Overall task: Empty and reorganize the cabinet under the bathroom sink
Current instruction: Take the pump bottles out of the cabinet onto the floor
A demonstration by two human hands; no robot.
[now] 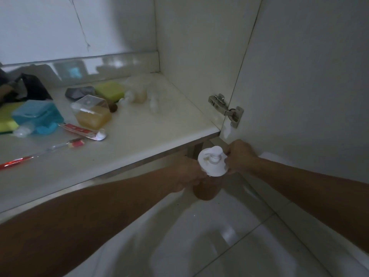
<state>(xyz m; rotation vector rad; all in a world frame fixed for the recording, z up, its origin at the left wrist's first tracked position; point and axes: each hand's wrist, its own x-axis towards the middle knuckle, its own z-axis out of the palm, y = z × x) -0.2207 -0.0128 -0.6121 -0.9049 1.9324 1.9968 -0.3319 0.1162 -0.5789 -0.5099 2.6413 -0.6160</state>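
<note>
A pump bottle [206, 188] with an amber body and a white pump cap [213, 160] hangs just below the front edge of the cabinet shelf [159, 132]. My left hand [187, 174] grips the bottle's body from the left. My right hand [240, 155] pinches the rim of the white cap from the right. On the shelf lie a blue lidded box [38, 115], a clear box with amber contents [92, 112], a toothpaste tube [83, 131], a red toothbrush [40, 153], a green sponge [110, 89] and small white pump bottles [137, 95].
The open cabinet door [309, 76] stands at the right, held by a metal hinge [226, 109]. A dark bag [26, 88] lies at the shelf's far left. A grey pouch [78, 91] lies beside the sponge. Pale tiled floor [229, 236] spreads below.
</note>
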